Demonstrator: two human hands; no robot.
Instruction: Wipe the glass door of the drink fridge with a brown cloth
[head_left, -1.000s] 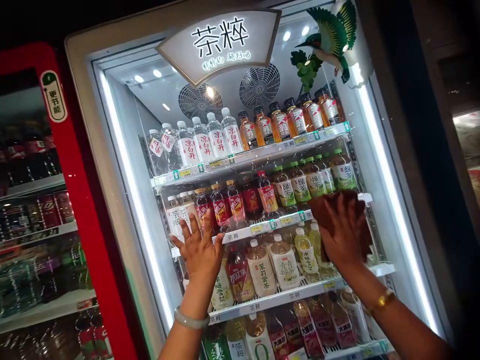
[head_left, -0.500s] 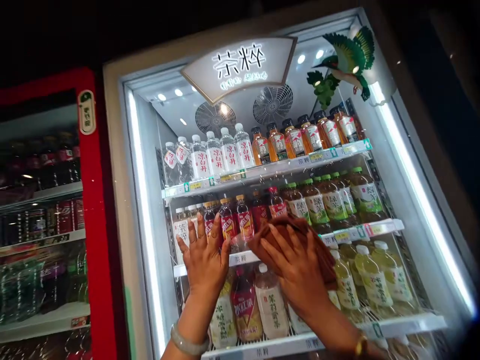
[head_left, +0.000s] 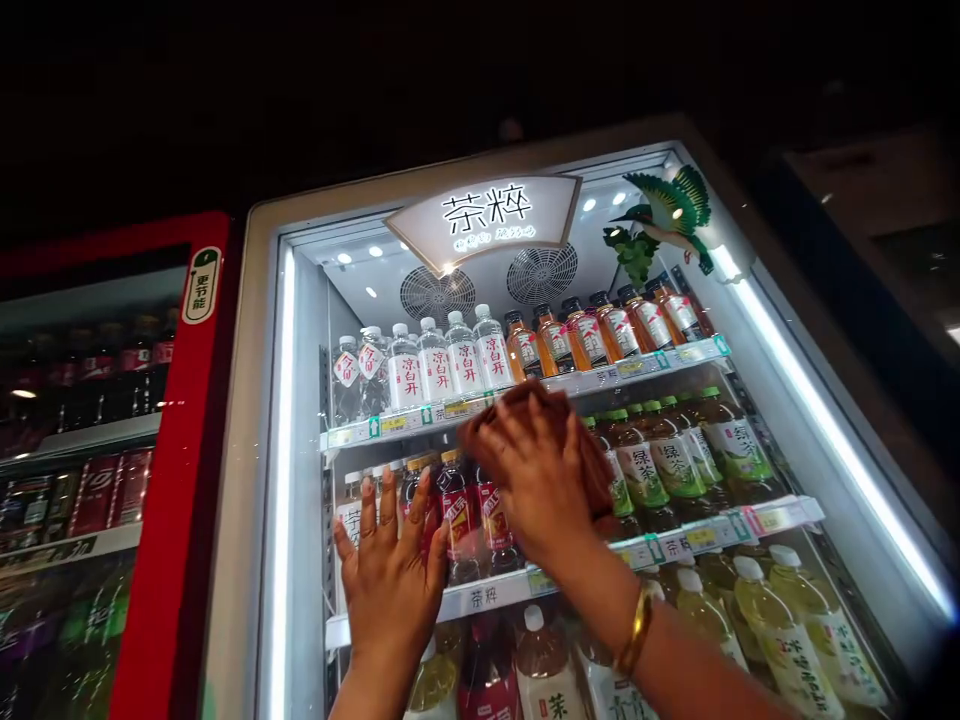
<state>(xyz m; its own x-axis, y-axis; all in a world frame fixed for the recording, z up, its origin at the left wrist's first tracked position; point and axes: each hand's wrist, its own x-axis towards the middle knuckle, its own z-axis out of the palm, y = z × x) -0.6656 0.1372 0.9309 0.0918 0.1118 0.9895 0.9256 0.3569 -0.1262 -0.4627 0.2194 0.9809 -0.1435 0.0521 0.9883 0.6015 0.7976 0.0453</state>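
Note:
A tall, lit drinks fridge with a glass door [head_left: 480,500] stands before me. My left hand [head_left: 391,580] lies against the glass with its fingers spread, in front of the middle shelf's red-labelled bottles [head_left: 455,505]; nothing is in it. To its right, my right hand [head_left: 541,490] presses a folded brown cloth [head_left: 592,460] to the glass, just below the top shelf's edge. The fingers lie across the cloth, and part of it is hidden under the palm. A gold bracelet circles the right wrist.
Clear water bottles [head_left: 450,355] and amber bottles [head_left: 592,330] line the top shelf. Green-capped tea bottles [head_left: 645,460] stand below. A fan-shaped sign [head_left: 487,222] and a bird decoration [head_left: 671,215] are at the door's top. A red-framed fridge [head_left: 169,480] adjoins at left.
My right hand and the cloth have moved up and left across the glass, nearer the top shelf. My left hand stays spread on the door. The view has tilted upward.

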